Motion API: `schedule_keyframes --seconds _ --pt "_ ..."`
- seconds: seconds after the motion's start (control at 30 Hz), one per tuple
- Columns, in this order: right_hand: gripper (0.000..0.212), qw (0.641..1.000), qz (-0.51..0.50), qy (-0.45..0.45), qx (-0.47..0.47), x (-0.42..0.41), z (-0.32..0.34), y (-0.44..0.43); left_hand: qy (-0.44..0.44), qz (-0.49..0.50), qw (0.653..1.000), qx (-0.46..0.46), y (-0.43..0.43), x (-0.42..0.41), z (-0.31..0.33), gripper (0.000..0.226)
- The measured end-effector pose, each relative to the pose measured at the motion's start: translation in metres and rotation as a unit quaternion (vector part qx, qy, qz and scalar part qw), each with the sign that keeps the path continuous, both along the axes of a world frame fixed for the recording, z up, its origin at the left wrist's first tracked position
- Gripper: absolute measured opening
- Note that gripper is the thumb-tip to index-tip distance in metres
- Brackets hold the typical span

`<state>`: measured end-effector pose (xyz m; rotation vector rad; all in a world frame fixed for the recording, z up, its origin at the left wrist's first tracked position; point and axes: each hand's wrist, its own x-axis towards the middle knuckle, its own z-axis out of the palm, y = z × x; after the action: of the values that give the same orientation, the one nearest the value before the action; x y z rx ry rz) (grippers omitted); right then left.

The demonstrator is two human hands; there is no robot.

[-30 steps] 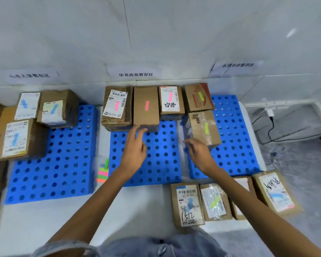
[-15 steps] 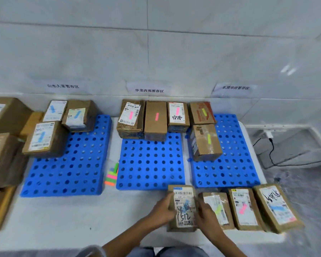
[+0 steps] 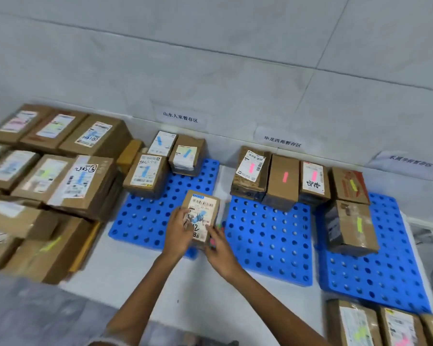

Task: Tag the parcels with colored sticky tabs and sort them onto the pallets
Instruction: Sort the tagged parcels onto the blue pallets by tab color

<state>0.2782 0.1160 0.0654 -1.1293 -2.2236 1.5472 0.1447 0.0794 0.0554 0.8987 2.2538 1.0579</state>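
A person holds a small cardboard parcel [image 3: 202,216] in both hands over the near right corner of the left blue pallet [image 3: 145,221]. The left hand [image 3: 178,232] grips the parcel's left edge, with its fingers curled onto the printed label. The right hand [image 3: 219,248] grips the near right corner, its fingers bent around the cardboard. The parcel faces label-up with its far end raised, and a blue tab [image 3: 201,218] lies across the label. Whether its underside touches the pallet cannot be told.

Along the far edge of the left blue pallet sit three blue-tabbed parcels [image 3: 146,174], close together. The middle pallet [image 3: 268,240] carries three pink-tabbed parcels [image 3: 284,178] side by side along its far edge. The right pallet [image 3: 385,278] holds two yellow-tabbed parcels [image 3: 353,226] at its far left corner, one in front of the other. All three pallets lie on a white platform [image 3: 125,270] against a tiled wall. A paper sign [image 3: 180,117] is stuck on the wall behind each pallet.

To the left of the pallets a pile of larger boxes [image 3: 60,176] covers the platform. More parcels [image 3: 355,325] lie in a row at the near right corner, beside the right pallet's near edge.
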Motion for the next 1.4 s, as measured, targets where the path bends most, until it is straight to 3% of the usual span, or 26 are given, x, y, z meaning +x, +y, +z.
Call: schedule_keyframes --seconds 0.13,0.27,0.43,0.67,0.77,0.9,1.0,1.13,1.3,1.4 --pt "0.070 0.992 0.096 -0.068 0.037 -0.050 -0.032 -0.008 -0.007 -0.072 0.996 -0.057 -0.014 -0.051 -0.031 0.056" --pt "0.072 0.981 0.120 -0.115 0.102 -0.090 -0.042 0.007 0.051 -0.125 0.989 -0.065 -0.008 -0.099 -0.039 0.055" --pt "0.071 0.973 0.133 -0.143 0.120 -0.143 -0.041 0.043 0.150 -0.072 0.986 -0.018 0.001 -0.138 -0.035 0.051" --pt "0.067 0.956 0.157 -0.213 0.123 -0.177 -0.046 0.070 0.153 -0.042 0.987 0.013 -0.015 -0.144 -0.039 0.046" --pt "0.065 0.966 0.140 -0.185 0.116 -0.165 -0.038 0.068 0.156 -0.024 0.987 0.027 -0.018 -0.129 -0.032 0.044" --pt "0.049 0.986 0.068 -0.089 0.121 -0.111 -0.007 0.070 0.150 -0.057 0.984 0.077 -0.007 -0.096 -0.014 0.041" --pt "0.033 0.989 0.049 -0.074 0.120 -0.044 0.019 0.081 0.141 -0.106 0.979 0.098 0.011 -0.059 0.000 0.041" --pt "0.023 0.988 -0.099 -0.062 0.103 0.093 0.035 0.087 0.126 -0.216 0.961 0.118 0.033 0.033 0.014 0.038" --pt "0.020 0.947 -0.277 -0.122 0.113 0.269 0.009 0.073 0.074 -0.321 0.937 0.115 0.043 0.156 0.004 0.036" --pt "0.018 0.936 -0.280 -0.197 0.081 0.348 -0.015 0.057 0.040 -0.356 0.930 0.077 0.049 0.228 -0.002 0.033"
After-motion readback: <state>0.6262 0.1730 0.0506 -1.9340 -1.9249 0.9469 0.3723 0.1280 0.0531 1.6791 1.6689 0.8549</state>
